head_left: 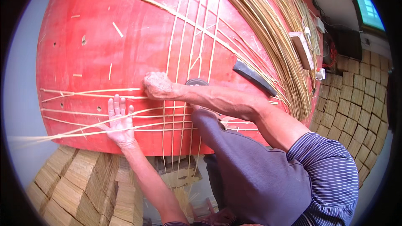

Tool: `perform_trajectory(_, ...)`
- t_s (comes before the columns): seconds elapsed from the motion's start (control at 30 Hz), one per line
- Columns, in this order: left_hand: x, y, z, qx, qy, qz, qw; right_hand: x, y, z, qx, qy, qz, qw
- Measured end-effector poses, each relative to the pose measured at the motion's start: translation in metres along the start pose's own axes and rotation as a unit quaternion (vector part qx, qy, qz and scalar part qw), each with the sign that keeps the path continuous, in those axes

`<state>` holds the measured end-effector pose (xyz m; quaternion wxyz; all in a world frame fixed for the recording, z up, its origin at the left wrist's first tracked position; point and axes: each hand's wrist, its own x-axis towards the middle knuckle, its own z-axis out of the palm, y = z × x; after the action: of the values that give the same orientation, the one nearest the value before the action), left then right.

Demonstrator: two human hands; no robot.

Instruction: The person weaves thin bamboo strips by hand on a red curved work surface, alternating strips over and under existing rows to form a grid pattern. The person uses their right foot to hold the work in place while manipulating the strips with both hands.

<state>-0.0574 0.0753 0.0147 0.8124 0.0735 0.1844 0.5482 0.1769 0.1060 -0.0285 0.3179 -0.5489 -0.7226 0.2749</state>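
Note:
Thin pale bamboo-like strips (195,33) lie crossed in an open lattice on the red tabletop. My left hand (119,121) is at the lattice's left side, palm up with fingers stretched apart. Several crosswise strips (83,131) pass at its palm and thumb, and their left ends run past the table edge, blurred. My right hand (158,86) is a closed fist over the strips right of my left hand; what its fingers hold is hidden. Behind my right forearm, a dark round object (197,82) sits on the lattice, partly covered.
A long bundle of strips (272,29) curves along the table's right side, beside a dark bar (255,78). A pale block (301,51) rests on the bundle, near a white cup (320,74). My grey-clad knee (213,127) covers part of the lattice. Stacked bundles (75,180) stand below the table.

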Motion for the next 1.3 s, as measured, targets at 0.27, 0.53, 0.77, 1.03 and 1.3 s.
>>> perform_trajectory(0.27,0.016,-0.002,0.024,0.119,0.032,-0.079,0.989,-0.009,-0.006,-0.037,0.051,-0.089,0.033,0.994)
perform_trajectory(0.53,0.015,0.004,0.023,0.123,0.031,-0.084,0.988,-0.125,0.134,-0.248,-0.201,0.093,0.211,0.952)
perform_trajectory(0.77,0.014,0.012,0.017,0.111,0.001,-0.094,0.989,-0.212,0.174,-0.351,-0.387,-0.076,0.248,0.885)
perform_trajectory(1.03,0.016,0.015,0.015,0.114,0.011,-0.121,0.986,-0.236,0.198,-0.375,-0.298,-0.159,0.32,0.885)
perform_trajectory(1.3,0.014,0.012,0.02,0.114,0.003,-0.123,0.986,-0.222,0.185,-0.408,-0.269,-0.061,0.308,0.911)
